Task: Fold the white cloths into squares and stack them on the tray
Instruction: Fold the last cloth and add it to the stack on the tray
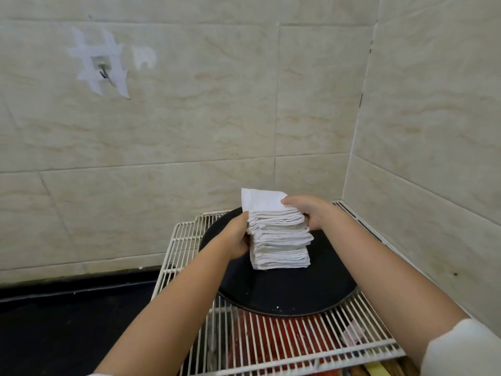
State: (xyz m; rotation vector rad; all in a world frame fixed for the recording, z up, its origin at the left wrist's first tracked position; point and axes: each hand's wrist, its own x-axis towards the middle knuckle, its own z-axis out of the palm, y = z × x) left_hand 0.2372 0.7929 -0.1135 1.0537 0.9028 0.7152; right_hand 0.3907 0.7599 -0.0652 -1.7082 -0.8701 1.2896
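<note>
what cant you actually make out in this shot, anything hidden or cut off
All in the head view:
- Far side of the cloth stack: hidden by the stack itself; the exact cloth count is too fine to tell.
- Left hand fingertips: tucked behind the stack.
- Right hand palm: pressed to the stack, unseen.
- Black tray far rim: covered by stack and hands.
- Red items under the wire rack: broken up by its bars and cut off by the bottom edge.

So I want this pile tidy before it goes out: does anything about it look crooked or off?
Yes. The stack of folded cloths on the black tray is uneven: the top cloth juts toward the wall past the layers below. The left hand and right hand are at its sides.
</note>
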